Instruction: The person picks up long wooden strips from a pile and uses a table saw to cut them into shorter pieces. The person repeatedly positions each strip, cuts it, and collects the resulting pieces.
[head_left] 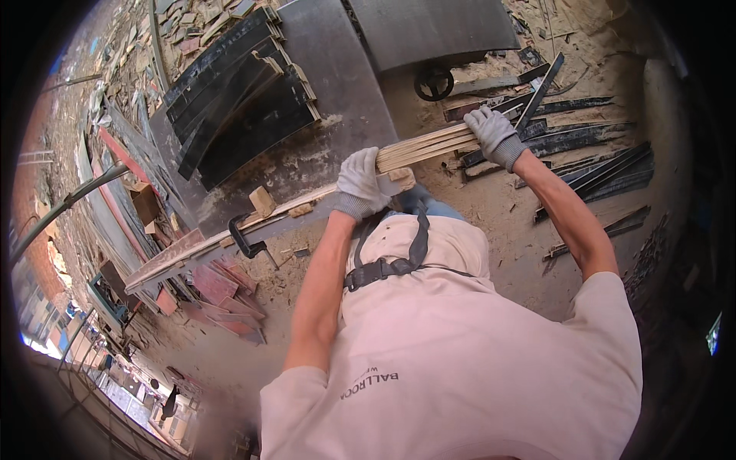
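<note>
So the person's got a bundle of thin wood strips gripped at both ends: left hand wrapped tight around the near end by the table edge, right hand closed around the far end. Both wear knit grey gloves. Looks like the lining-up step, feeding the pale, rough-sawn strips onto the dusty steel saw table. Next move probably calls for keeping them flat and squared together. Dark glossy boards are stacked on the table, a black clamp bites its edge, and sawdust is everywhere.
</note>
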A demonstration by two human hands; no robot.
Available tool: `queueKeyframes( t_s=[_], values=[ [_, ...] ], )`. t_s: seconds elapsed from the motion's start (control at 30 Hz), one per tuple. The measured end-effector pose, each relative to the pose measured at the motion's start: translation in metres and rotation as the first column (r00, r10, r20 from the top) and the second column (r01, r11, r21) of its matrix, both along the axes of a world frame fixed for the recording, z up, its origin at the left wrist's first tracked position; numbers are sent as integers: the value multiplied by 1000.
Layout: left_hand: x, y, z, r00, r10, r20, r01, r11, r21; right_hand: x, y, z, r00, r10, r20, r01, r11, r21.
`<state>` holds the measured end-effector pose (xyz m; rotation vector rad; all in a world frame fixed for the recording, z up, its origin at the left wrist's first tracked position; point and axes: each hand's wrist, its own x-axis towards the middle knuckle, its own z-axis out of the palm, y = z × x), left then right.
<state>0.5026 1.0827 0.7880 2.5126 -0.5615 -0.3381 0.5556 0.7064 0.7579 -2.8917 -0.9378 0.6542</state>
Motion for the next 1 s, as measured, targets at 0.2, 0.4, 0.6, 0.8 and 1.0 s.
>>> queueKeyframes(
  t_s=[0.2, 0.4, 0.6, 0.8, 1.0],
  values=[
    [-8, 5, -2, 1000, -19, -8, 19, 998, 53, -26, 18, 5, 989, -63, 131, 79, 989, -122],
    [-13, 6, 2, 984, -31, -177, 68, 976, 207, -45, 26, -2, 976, -121, 183, 141, 984, -105],
    [-23, 6, 1, 994, -23, -111, 49, 971, 236, -59, 27, -3, 965, -136, 223, 163, 981, -105],
    [-25, 10, -1, 998, -62, 16, 57, 979, 197, -66, 32, 0, 959, -157, 235, 195, 969, -151],
    [-22, 8, 9, 993, -121, -5, 119, 969, 217, -76, 29, 9, 974, -182, 134, 201, 969, -142]
  ],
)
